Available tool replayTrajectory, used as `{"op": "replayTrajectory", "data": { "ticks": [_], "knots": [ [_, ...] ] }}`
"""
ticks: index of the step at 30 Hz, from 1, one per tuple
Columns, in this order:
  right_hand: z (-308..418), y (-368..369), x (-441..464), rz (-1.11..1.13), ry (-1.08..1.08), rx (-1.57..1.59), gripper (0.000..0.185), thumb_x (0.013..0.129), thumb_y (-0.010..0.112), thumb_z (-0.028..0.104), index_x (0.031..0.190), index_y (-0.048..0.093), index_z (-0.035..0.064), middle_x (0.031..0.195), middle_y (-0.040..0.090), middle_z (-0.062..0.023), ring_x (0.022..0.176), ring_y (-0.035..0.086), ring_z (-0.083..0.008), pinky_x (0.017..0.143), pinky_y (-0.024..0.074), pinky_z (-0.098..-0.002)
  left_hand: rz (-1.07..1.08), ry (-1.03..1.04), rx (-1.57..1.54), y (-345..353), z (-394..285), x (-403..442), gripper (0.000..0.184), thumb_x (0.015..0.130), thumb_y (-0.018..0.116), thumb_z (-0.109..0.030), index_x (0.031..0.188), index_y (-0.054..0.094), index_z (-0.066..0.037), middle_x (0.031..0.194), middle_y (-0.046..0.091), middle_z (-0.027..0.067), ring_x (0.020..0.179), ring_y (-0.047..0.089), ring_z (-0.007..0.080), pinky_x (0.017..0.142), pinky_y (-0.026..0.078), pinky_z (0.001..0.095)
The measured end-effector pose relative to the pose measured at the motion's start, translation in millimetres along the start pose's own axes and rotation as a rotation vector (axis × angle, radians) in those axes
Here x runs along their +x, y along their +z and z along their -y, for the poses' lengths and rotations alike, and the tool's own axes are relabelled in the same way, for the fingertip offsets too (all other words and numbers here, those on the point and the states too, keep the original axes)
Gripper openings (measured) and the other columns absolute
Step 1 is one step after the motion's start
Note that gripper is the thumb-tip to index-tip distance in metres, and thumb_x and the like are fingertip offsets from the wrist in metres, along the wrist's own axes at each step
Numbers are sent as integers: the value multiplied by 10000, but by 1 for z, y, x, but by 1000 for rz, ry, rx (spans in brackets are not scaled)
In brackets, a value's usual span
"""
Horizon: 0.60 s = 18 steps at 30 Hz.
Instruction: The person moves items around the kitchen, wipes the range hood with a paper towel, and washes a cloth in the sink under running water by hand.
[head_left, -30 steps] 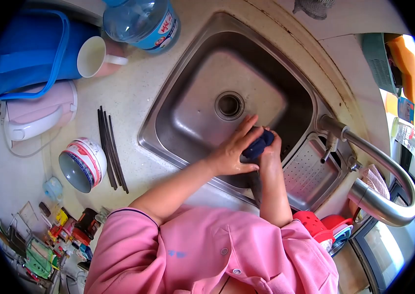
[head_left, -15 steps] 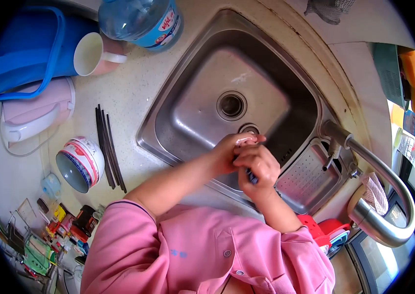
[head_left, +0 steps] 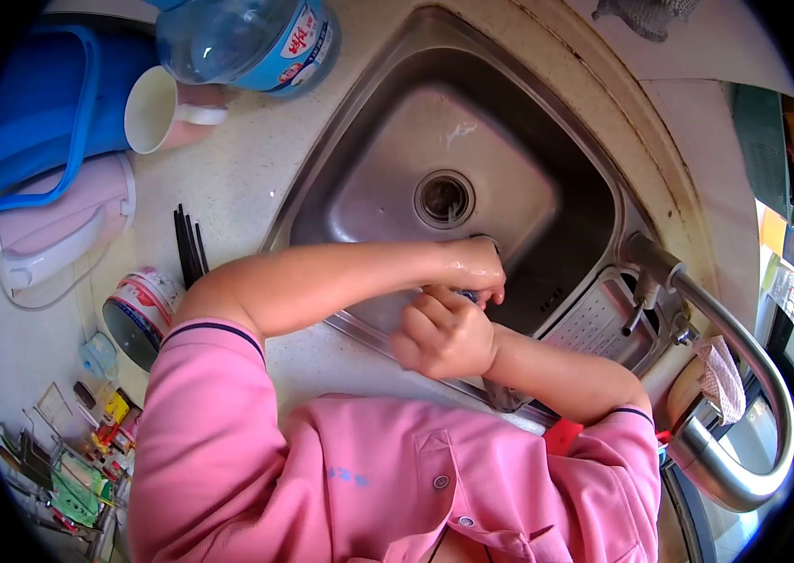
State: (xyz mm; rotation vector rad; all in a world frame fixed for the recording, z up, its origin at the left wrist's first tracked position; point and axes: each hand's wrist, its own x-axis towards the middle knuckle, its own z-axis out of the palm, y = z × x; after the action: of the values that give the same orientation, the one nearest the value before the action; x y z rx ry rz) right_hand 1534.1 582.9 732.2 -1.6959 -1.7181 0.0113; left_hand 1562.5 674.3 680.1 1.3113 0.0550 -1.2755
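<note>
Over the near side of the steel sink (head_left: 331, 188), my two hands are pressed close together. My left hand (head_left: 474, 267), wet and closed, is the farther one. Nearer my body, my right hand (head_left: 442, 333) is wrapped in a fist, its knuckles turned up. Between them shows only a small bit of a dark blue cloth (head_left: 468, 296); both fists hide the rest. Beyond my left hand lies the sink's round drain (head_left: 445, 199), with water glinting in it.
A curved faucet (head_left: 763, 352) arches at the right beside a perforated side basin (head_left: 608, 319). At the left are a bottle (head_left: 256, 47), a mug (head_left: 155, 111), a blue container (head_left: 22, 103), stacked bowls (head_left: 143, 310) and dark chopsticks (head_left: 189, 244). Red items sit by my right sleeve.
My hands have gone from working the dark blue cloth with spread fingers to tight fists around it. My left forearm has swung across the chopsticks and bowls; my right hand has moved left and nearer my body.
</note>
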Motion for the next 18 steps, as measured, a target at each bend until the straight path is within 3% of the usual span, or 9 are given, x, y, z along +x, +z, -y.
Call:
{"op": "replayTrajectory", "data": {
  "ticks": [2, 5, 10, 13, 15, 18],
  "knots": [
    [-3, 7, -2, 68, -37, -29, 158, 516, 566, 236, 544, 473, 111, 605, 461, -32, 553, 514, -181, 477, 402, -317, -17, 88, 267, -2, 6, 11, 185, 717, 584, -97, 781, 740, -22, 784, 711, 161, 725, 696, 225, 671, 524, 347],
    [-7, 23, -10, 146, -40, -38, 189, 472, 570, 237, 560, 476, 99, 621, 444, -48, 575, 512, -194, 502, 437, -325, -108, -44, 350, -1, 6, 17, 177, 712, 583, -115, 739, 729, -19, 722, 701, 144, 683, 693, 223, 667, 531, 363],
    [-14, 58, -19, 183, -31, -68, 141, 534, 610, 244, 555, 589, 106, 664, 621, -105, 620, 618, -226, 540, 506, -354, -213, -154, 571, -1, 12, 27, 175, 713, 575, -118, 714, 721, -22, 685, 691, 133, 680, 696, 250, 679, 535, 392],
    [-17, 132, -56, 216, -96, -105, 140, 537, 628, 236, 591, 646, 108, 724, 660, -118, 618, 628, -220, 559, 513, -365, -247, -190, 722, 4, 22, 40, 174, 712, 580, -123, 718, 721, -21, 692, 690, 135, 696, 697, 264, 693, 537, 396],
    [-14, 123, -48, 515, -48, -95, 255, 703, 596, 191, 885, 651, 21, 889, 673, -97, 862, 654, -193, 738, 511, -329, -300, -143, 788, 8, 36, 49, 171, 709, 591, -123, 730, 720, -14, 693, 689, 136, 695, 695, 276, 690, 538, 398],
    [-13, 112, -48, 418, -34, -87, 172, 632, 621, 206, 749, 658, 86, 814, 666, -86, 773, 648, -200, 668, 515, -343, -199, -171, 663, -1, 36, 46, 182, 721, 601, -95, 805, 711, 23, 750, 693, 177, 664, 689, 281, 656, 537, 389]
  ]
}}
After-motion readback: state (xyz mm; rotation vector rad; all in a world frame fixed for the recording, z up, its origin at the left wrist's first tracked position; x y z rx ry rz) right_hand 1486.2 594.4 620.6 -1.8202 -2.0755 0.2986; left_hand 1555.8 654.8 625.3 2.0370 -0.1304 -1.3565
